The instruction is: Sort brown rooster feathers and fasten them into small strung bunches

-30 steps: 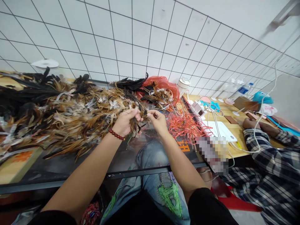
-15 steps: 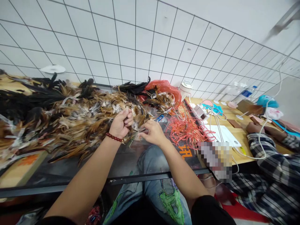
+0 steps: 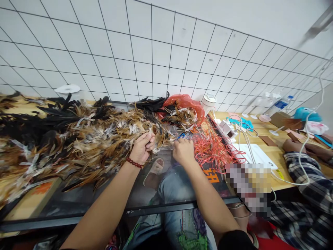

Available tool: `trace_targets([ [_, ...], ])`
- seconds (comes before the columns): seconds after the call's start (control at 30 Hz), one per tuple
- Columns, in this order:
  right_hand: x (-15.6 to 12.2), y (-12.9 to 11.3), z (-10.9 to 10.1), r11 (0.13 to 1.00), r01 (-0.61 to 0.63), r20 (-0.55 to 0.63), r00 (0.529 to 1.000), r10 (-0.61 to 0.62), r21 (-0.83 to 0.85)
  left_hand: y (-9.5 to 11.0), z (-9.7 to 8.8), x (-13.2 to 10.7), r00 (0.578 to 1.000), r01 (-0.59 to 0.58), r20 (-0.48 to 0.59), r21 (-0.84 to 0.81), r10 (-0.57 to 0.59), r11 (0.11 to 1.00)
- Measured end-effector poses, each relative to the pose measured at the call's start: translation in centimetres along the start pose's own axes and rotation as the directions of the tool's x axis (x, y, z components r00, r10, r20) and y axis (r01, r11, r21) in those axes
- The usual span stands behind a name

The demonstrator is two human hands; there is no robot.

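My left hand point(image 3: 142, 148), with a red bead bracelet on its wrist, is closed around a small bundle of brown feathers point(image 3: 153, 139) at the edge of a big heap of brown, black and white feathers point(image 3: 78, 139). To its right, my right hand point(image 3: 183, 151) rests on the glass tabletop point(image 3: 104, 194) with its fingers curled. What it holds, if anything, is hidden. Blue-handled scissors point(image 3: 180, 136) lie just beyond it, and a tangle of red strings point(image 3: 213, 147) lies to its right.
A red plastic bag point(image 3: 186, 104) of feathers and a white cup point(image 3: 208, 103) stand at the back. White cables, a white box, bottles and small items cover the wooden table point(image 3: 267, 152) at right, where a person's plaid sleeve point(image 3: 307, 173) rests.
My right hand has dropped from the feather bundle to the glass and shifted right, near the scissors. My left hand keeps its grip on the feathers. The camera view has tilted slightly.
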State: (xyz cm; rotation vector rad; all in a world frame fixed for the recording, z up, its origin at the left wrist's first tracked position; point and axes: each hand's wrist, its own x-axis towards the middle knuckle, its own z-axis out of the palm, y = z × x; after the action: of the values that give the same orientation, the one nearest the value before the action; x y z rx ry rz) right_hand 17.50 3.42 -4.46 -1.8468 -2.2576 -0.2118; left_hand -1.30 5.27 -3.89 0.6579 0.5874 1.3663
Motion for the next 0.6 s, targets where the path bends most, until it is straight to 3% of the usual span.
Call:
trace_targets([
  [0.1, 0.0, 0.0, 0.3, 0.999, 0.016, -0.094, 0.995, -0.012, 0.044, 0.0, 0.1, 0.0, 1.0, 0.005, -0.019, 0.006, -0.005, 1.0],
  [0.2, 0.4, -0.7, 1.0, 0.98, 0.193, -0.116, 0.975, -0.187, 0.047, -0.2, 0.3, -0.2, 1.0, 0.024, -0.008, 0.034, -0.023, 0.999],
  [0.37, 2.3, -1.8, 1.6, 0.887, 0.459, -0.046, 0.886, -0.461, -0.051, -0.4, 0.6, -0.4, 1.0, 0.019, 0.002, 0.087, -0.019, 0.996],
  [0.47, 3.0, -2.2, 1.4, 0.873, 0.484, -0.014, 0.874, -0.486, -0.068, 0.4, 0.4, -0.3, 1.0, -0.004, -0.009, 0.092, 0.005, 0.996],
  [0.6, 2.9, -3.1, 0.6, 0.899, 0.438, -0.086, 0.895, -0.438, -0.025, 2.2, -0.3, -0.1, 0.996, -0.081, -0.031, 0.023, 0.082, 0.996],
])
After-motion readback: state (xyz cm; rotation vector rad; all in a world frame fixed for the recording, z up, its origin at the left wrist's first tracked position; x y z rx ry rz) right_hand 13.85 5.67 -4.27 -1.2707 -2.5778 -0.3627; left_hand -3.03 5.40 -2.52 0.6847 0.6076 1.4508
